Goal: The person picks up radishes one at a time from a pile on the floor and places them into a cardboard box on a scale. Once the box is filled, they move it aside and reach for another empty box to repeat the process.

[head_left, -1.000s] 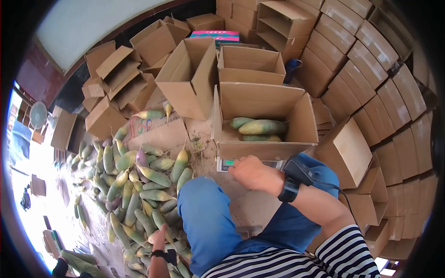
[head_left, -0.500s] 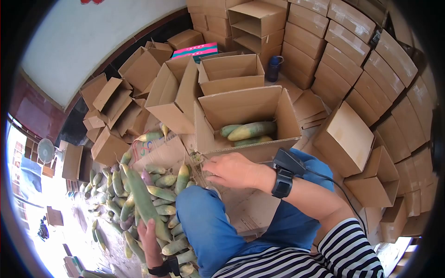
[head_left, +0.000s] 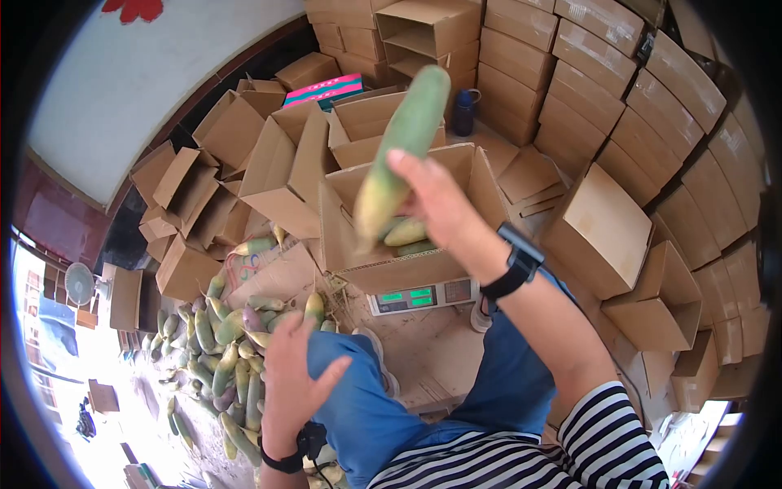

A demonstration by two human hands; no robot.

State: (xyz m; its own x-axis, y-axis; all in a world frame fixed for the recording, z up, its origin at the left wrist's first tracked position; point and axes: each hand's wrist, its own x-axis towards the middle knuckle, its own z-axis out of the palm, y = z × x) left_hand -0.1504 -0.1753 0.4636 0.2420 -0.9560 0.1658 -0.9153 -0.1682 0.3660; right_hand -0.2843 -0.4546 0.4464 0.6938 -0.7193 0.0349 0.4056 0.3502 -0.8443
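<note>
Green and yellow, a radish (head_left: 407,122) tilts over the open carton (head_left: 389,275), now clamped in the grip of the right hand (head_left: 438,202); the left hand (head_left: 293,376), freed of it, spreads apart near the radish pile (head_left: 226,363) at left.

A white wall (head_left: 179,90) with a red mark (head_left: 134,10) fills the upper left, edged below by a black band (head_left: 122,232). A maroon panel (head_left: 69,191) and a fan (head_left: 80,284) stand at the left, where bright light washes out the floor (head_left: 134,407). Stacked cartons (head_left: 599,98) line the upper right.
</note>
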